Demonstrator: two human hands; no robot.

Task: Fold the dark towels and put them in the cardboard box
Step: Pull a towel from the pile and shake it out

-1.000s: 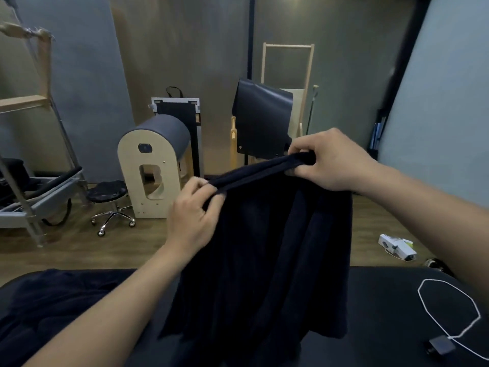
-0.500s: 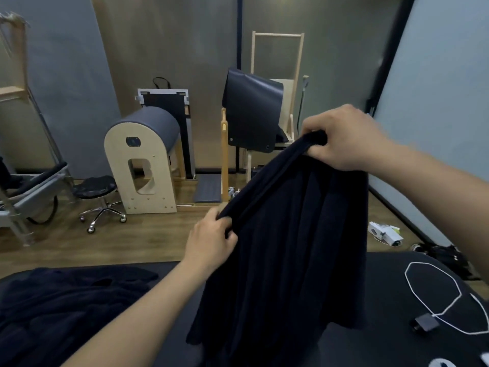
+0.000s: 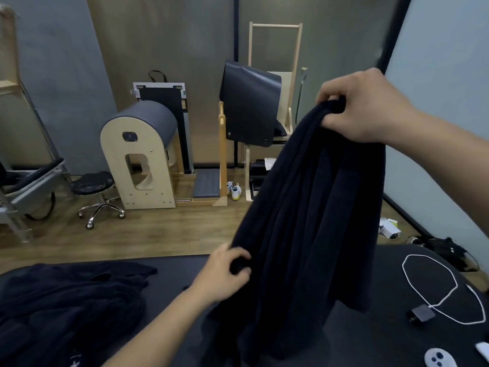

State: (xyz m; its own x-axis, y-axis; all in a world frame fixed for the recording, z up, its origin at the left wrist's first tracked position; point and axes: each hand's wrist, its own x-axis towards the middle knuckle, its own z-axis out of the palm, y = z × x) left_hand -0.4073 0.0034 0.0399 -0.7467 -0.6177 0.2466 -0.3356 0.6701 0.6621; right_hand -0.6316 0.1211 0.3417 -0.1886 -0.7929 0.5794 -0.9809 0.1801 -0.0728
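A dark towel (image 3: pixel 309 221) hangs in loose folds above the black table (image 3: pixel 174 295). My right hand (image 3: pixel 365 107) grips its top corner, raised high at the upper right. My left hand (image 3: pixel 225 274) pinches the towel's left edge much lower, just above the table. The edge runs in a steep slant between the two hands, and the towel's bottom rests bunched on the table. A heap of more dark towels (image 3: pixel 63 305) lies on the table at the lower left. No cardboard box is in view.
A white cable (image 3: pixel 434 284) with a small dark adapter (image 3: pixel 422 313) lies on the table's right side, and a grey remote (image 3: pixel 439 358) sits near the bottom right. Beyond the table stand a wooden barrel frame (image 3: pixel 140 160), a wheeled stool (image 3: pixel 95 192) and wooden racks.
My left hand has slid down along the towel's edge toward the table while my right hand rose and moved right. The top edge went from nearly level to steeply slanted.
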